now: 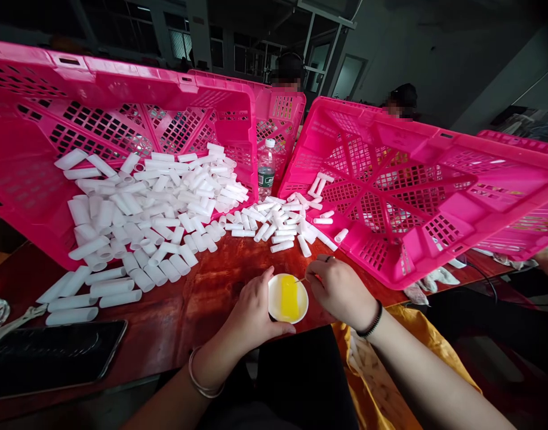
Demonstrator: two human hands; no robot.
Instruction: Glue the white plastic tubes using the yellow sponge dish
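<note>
Dim workshop, red counter (202, 298) near edge: left hand (251, 313) cups small white dish (273, 297) of yellow fill (289, 297), right hand (339, 289) pinches thin stick (301, 279) at its rim; dish looks light, rigid, tippy, so grip rim and keep level.

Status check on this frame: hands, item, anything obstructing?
Left hand cups small white dish with yellow block. Right hand pinches thin stick at its rim. White tubes piled beyond, apart from hands.

Four pink perforated plastic crates (122, 77) on one red-brown counter (202, 298); one clear plastic water bottle (266, 162), one small white round dish (274, 298), one black smartphone (50, 355); short white plastic tubes (166, 203) beyond counting.
</note>
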